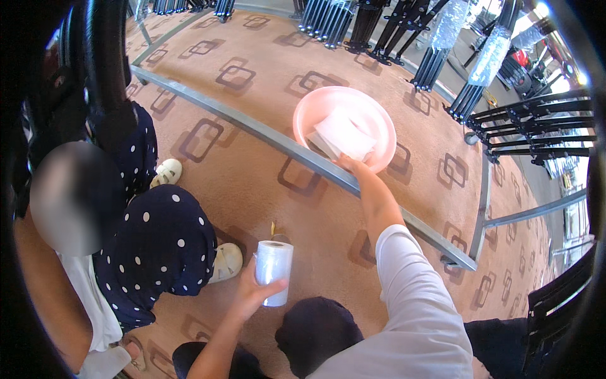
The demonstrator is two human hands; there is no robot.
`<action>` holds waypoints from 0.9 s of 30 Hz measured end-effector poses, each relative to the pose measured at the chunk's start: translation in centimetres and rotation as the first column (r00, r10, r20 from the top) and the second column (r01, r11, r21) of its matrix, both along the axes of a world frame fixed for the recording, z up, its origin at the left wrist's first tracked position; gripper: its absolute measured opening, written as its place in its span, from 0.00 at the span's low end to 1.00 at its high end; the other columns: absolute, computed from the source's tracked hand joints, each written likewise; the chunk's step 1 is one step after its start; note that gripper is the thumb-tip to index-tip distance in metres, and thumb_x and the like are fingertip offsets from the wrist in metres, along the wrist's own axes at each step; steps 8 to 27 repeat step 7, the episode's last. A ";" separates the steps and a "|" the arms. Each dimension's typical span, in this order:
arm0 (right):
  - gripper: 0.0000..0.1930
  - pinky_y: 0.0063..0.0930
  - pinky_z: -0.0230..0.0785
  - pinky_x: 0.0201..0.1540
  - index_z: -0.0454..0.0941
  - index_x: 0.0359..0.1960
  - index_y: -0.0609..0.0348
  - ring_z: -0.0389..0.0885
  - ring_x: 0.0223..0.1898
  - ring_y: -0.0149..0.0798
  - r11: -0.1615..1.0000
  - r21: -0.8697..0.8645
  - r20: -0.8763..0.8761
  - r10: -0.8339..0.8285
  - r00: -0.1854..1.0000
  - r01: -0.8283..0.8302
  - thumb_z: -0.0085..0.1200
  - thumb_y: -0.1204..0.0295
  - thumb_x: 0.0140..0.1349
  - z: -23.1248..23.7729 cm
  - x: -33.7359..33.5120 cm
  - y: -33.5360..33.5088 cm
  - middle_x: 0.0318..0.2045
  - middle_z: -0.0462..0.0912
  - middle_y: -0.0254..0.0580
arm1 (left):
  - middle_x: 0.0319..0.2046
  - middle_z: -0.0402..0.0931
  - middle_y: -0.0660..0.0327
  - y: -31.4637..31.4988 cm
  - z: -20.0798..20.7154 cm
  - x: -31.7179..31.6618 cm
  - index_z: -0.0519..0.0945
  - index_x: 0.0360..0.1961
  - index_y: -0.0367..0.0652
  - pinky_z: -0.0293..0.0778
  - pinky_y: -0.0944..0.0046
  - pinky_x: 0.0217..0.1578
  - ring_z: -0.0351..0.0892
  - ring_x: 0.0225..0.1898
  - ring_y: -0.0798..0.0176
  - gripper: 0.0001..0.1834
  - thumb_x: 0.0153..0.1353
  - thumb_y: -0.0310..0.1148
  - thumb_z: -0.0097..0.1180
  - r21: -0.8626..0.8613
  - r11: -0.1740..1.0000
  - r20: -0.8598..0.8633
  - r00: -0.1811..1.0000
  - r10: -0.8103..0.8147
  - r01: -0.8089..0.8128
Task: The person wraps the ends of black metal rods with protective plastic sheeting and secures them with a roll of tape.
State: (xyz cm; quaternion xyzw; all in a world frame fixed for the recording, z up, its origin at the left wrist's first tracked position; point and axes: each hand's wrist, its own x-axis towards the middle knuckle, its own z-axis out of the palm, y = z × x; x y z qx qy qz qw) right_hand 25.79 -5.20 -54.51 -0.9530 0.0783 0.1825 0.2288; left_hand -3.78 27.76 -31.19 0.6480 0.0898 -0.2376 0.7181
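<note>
My left hand (252, 292) is closed around an upright roll of clear plastic film (275, 271), held above the carpet. My right arm stretches forward over a grey metal bar, and my right hand (347, 162) is at the near rim of a pink basin (305, 107). A small pile of white folded sheets (344, 136) lies in the basin, right by my fingertips. The fingers of this hand are mostly hidden, so whether they grip the rim or a sheet does not show.
A grey metal frame on casters (252, 125) crosses the carpet. On my left crouches a person in dark polka-dot trousers (154, 243). Bundles of black metal parts (432, 66), some wrapped in film, stand at the back, with more stacked at the right (536, 123).
</note>
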 end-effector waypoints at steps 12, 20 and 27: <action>0.33 0.33 0.58 0.51 0.70 0.46 0.61 0.68 0.49 0.48 0.989 0.145 -0.330 0.067 0.941 -0.019 0.39 0.43 0.52 1.1 0.7 0.2 0.44 0.72 0.53 | 0.39 0.69 0.57 0.7 -1.2 -1.3 0.62 0.49 0.37 0.65 0.62 0.44 0.70 0.41 0.63 0.32 0.43 0.35 0.61 0.090 0.996 0.043 0.999 -0.010 0.006; 0.33 0.33 0.58 0.51 0.70 0.46 0.61 0.68 0.49 0.48 0.989 0.145 -0.330 0.067 0.941 -0.019 0.39 0.43 0.52 1.1 0.7 0.2 0.44 0.72 0.53 | 0.39 0.69 0.57 0.7 -1.2 -1.3 0.62 0.49 0.37 0.65 0.62 0.44 0.70 0.41 0.63 0.32 0.43 0.35 0.61 0.090 0.996 0.043 0.999 -0.010 0.006; 0.33 0.33 0.58 0.51 0.70 0.46 0.61 0.68 0.49 0.48 0.989 0.145 -0.330 0.067 0.941 -0.019 0.39 0.43 0.52 1.1 0.7 0.2 0.44 0.72 0.53 | 0.39 0.69 0.57 0.7 -1.2 -1.3 0.62 0.49 0.37 0.65 0.62 0.44 0.70 0.41 0.63 0.32 0.43 0.35 0.61 0.090 0.996 0.043 0.999 -0.010 0.006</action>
